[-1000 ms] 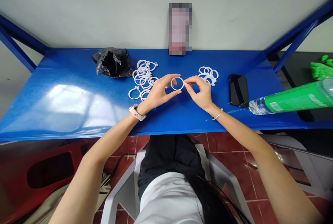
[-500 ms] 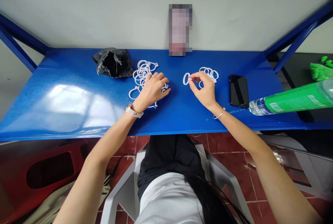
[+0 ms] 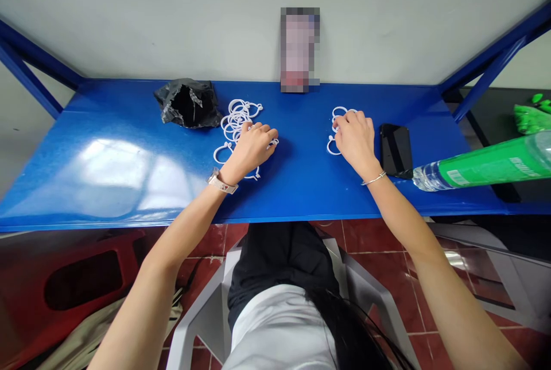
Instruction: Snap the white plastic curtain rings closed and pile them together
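Note:
Thin white plastic rings with small knobbed ends lie in a loose pile (image 3: 235, 120) left of centre on the blue table. My left hand (image 3: 253, 149) rests palm down over the near right side of this pile. Its fingers are curled, with a white ring (image 3: 274, 142) at the fingertips. Farther right is a smaller group of white rings (image 3: 332, 146), partly covered by my right hand (image 3: 356, 136). That hand points down with bent fingers closed at the rings; its fingertips are largely hidden behind the knuckles.
An opened black plastic bag (image 3: 187, 105) sits behind the left pile. A black phone (image 3: 396, 151) lies right of my right hand, beside a green-labelled bottle (image 3: 486, 160). A blurred upright object (image 3: 299, 51) leans on the wall. Blue frame bars (image 3: 495, 66) flank the table (image 3: 297, 186).
My right hand has moved right with the white ring from between the piles to the right-hand group, turning palm down. The left hand has stayed at its pile, its fingers drawn in slightly.

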`<state>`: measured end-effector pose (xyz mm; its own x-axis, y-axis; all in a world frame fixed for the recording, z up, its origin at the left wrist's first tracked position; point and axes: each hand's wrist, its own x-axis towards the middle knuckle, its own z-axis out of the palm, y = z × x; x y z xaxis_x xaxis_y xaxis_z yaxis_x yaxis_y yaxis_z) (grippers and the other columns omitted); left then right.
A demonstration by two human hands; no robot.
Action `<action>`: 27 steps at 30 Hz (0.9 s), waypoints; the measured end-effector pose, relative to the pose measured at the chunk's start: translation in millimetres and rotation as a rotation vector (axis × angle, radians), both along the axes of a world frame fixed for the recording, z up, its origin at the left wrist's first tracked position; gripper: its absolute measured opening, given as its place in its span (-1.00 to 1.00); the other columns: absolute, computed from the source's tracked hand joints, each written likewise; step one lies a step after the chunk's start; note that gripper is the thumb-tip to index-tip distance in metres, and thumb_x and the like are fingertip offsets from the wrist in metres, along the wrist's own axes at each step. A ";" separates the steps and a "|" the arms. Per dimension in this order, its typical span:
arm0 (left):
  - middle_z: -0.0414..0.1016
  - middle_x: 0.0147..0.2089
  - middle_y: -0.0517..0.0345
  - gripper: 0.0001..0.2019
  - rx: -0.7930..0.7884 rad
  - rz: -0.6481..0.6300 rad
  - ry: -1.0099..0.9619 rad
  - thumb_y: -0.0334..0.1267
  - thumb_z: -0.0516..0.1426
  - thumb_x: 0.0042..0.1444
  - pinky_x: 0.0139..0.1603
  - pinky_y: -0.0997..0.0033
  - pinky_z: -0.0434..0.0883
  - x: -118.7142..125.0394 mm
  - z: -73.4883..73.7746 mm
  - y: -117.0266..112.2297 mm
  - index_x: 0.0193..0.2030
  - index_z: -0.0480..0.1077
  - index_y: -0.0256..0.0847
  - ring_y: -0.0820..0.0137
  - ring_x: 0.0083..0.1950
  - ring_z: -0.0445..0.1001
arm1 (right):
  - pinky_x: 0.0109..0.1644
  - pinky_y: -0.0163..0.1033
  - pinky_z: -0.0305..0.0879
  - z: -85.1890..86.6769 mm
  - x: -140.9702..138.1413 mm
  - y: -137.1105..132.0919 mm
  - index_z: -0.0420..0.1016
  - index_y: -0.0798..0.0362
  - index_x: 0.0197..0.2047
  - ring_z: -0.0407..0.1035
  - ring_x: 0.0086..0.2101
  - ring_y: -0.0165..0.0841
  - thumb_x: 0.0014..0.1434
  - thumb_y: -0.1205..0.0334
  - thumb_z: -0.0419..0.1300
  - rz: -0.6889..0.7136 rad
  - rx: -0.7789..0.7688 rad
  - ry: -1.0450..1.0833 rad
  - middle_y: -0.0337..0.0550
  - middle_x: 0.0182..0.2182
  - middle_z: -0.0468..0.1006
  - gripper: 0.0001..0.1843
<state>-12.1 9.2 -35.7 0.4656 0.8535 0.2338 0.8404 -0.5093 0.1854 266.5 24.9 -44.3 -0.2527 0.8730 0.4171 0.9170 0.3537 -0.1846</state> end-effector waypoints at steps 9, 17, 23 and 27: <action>0.53 -0.37 0.02 -0.89 0.011 -0.035 -0.044 -0.41 0.08 0.18 0.03 0.01 0.28 0.8 -4.4 3.0 -0.26 0.43 -0.20 0.14 -0.22 0.44 | -0.02 0.19 0.24 -0.9 -4.7 -1.4 0.48 0.06 -0.24 0.33 -0.08 0.04 0.33 0.26 -0.02 0.059 0.042 0.046 0.10 -0.22 0.50 -0.75; 0.60 -0.20 0.02 -0.83 0.004 -0.172 -0.218 -0.42 0.05 0.25 -0.05 0.17 0.34 6.7 3.3 -0.4 -0.12 0.45 -0.21 0.18 -0.14 0.47 | -0.01 0.03 0.25 6.0 -34.4 -16.4 0.50 -0.01 -0.22 0.37 -0.15 -0.13 0.38 0.15 0.03 0.320 -0.094 0.119 -0.05 -0.21 0.58 -0.75; 0.59 -0.15 0.01 -0.85 0.026 -0.316 -0.283 -0.35 0.02 0.33 -0.16 0.31 0.38 18.0 0.9 -10.4 -0.11 0.42 -0.23 0.27 -0.16 0.47 | -0.10 -0.09 0.22 -4.6 -54.8 -29.3 0.44 0.03 -0.19 0.37 -0.19 -0.20 0.42 -0.05 -0.02 0.453 -0.178 0.150 -0.08 -0.25 0.58 -0.63; 0.59 -0.06 -0.04 -0.79 0.053 -0.317 -0.205 -0.36 0.00 0.35 -0.13 0.28 0.38 22.0 -2.2 -14.9 0.02 0.40 -0.22 0.26 -0.12 0.49 | -0.13 -0.10 0.20 -7.9 -53.5 -27.5 0.45 0.03 -0.22 0.35 -0.23 -0.22 0.45 -0.07 -0.13 0.451 -0.163 0.137 -0.07 -0.28 0.57 -0.54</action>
